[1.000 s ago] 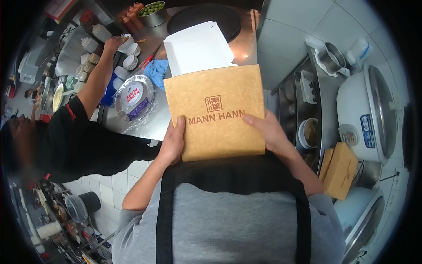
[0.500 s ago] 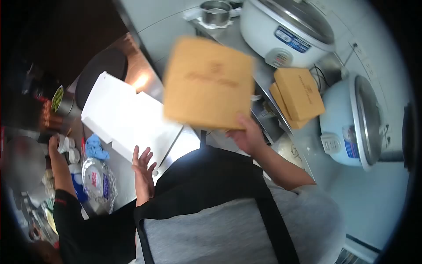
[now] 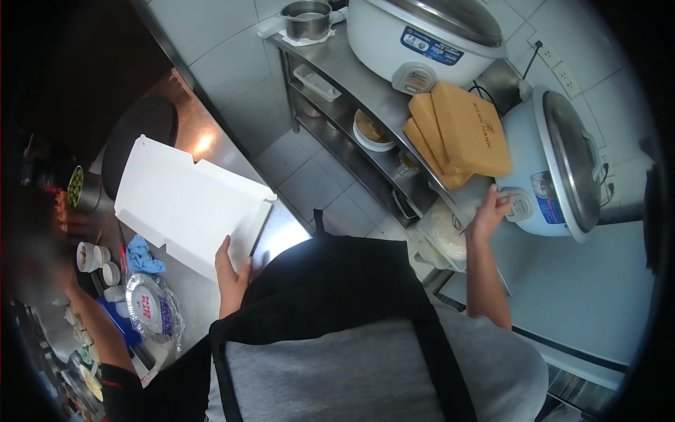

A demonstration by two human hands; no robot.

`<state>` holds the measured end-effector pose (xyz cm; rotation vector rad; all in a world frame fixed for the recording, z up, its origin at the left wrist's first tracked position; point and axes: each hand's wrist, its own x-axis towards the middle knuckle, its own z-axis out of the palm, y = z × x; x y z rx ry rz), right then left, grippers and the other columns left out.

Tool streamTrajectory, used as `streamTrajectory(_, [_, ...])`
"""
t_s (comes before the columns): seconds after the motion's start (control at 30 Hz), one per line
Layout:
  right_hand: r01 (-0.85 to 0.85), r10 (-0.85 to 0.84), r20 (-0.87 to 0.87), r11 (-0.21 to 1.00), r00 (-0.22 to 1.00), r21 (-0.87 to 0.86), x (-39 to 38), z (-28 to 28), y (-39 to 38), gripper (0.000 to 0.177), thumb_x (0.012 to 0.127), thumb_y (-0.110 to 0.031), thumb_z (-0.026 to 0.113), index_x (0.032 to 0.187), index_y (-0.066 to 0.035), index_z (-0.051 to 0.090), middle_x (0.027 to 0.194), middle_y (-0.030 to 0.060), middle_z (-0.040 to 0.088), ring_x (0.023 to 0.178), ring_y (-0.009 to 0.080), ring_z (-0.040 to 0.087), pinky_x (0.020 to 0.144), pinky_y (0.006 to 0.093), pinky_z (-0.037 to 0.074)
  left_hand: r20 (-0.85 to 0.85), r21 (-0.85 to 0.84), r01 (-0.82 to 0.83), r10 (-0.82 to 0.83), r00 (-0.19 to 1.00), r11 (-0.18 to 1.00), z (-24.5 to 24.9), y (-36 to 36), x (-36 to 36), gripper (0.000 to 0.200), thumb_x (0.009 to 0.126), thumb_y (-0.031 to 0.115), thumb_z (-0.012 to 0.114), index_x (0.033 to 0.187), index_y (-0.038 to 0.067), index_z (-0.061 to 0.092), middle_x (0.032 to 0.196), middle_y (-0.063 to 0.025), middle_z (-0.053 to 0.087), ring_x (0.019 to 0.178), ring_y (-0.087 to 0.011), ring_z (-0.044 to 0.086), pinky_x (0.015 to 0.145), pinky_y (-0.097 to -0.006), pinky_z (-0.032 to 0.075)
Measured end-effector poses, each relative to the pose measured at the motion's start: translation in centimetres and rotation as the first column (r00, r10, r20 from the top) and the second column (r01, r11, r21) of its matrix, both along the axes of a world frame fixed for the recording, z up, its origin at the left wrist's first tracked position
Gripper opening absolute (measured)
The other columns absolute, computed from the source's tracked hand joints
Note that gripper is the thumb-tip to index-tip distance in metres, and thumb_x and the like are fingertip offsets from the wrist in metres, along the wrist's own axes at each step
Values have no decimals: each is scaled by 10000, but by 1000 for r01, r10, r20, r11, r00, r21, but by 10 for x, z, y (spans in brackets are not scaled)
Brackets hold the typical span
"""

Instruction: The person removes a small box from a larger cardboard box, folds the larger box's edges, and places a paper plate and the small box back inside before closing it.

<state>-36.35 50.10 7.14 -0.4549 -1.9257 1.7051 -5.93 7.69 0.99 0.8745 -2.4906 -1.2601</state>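
My left hand (image 3: 230, 281) is at the near edge of an unfolded white cardboard box (image 3: 186, 200). Its fingers are apart and appear to touch the card. On the other side, my right hand (image 3: 487, 214) is empty with fingers spread, just below a leaning stack of brown cardboard boxes (image 3: 472, 130). The top one has dark printed lettering. The stack sits on a steel counter (image 3: 383, 74), between a large white rice cooker (image 3: 373, 42) and a pale blue rice cooker (image 3: 534, 176), whose front panel is close to my right fingers.
Another person's arm (image 3: 98, 323) reaches in at the left. Near it are a pack of paper plates (image 3: 151, 306), a blue cloth (image 3: 143, 254) and small white tubs (image 3: 91, 257). A steel pot (image 3: 306, 20) stands at the back. Lower shelves hold a white bowl (image 3: 373, 132).
The brown box that was in my right hand is now on the stack at the right, and that hand has let go. My left hand has lowered to the white box's edge.
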Motion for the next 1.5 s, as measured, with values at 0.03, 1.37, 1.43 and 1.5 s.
streamTrajectory(0.03, [2, 33, -188, 983, 982, 185, -3, 0, 4, 789, 870, -409, 692, 1460, -63, 298, 1332, 180, 439, 1181, 316, 496, 1006, 422, 398, 44, -156, 58, -52, 998, 986, -10, -3, 1, 708, 848, 209, 668, 1456, 69, 334, 1415, -232, 407, 1333, -379, 366, 1093, -471, 311])
streamTrajectory(1.37, [-180, 522, 137, 32, 842, 983, -1, 40, -78, 847, 673, -278, 834, 1418, -184, 441, 1438, 139, 431, 1339, 338, 386, 1067, 535, 310, 118, -89, 48, -38, 992, 995, -28, -42, 7, 353, 641, 258, 861, 912, 77, 723, 930, -108, 666, 862, -280, 614, 778, -373, 498])
streamTrajectory(1.43, [-419, 799, 226, 37, 558, 907, 0, 29, -126, 736, 692, -277, 822, 1346, -143, 511, 1381, 137, 486, 1293, 342, 434, 1051, 481, 352, 78, 42, 50, -53, 996, 998, -38, -56, 8, 380, 625, 232, 875, 940, 76, 730, 891, -87, 663, 845, -219, 605, 780, -333, 493])
streamTrajectory(1.5, [-580, 933, 270, -87, 238, 810, 3, 16, -179, 587, 724, -274, 802, 1244, -106, 590, 1301, 130, 551, 1227, 340, 492, 1019, 428, 396, 57, 125, 62, -70, 996, 990, -41, -63, 7, 373, 635, 210, 874, 950, 69, 732, 891, -66, 664, 837, -187, 596, 780, -312, 489])
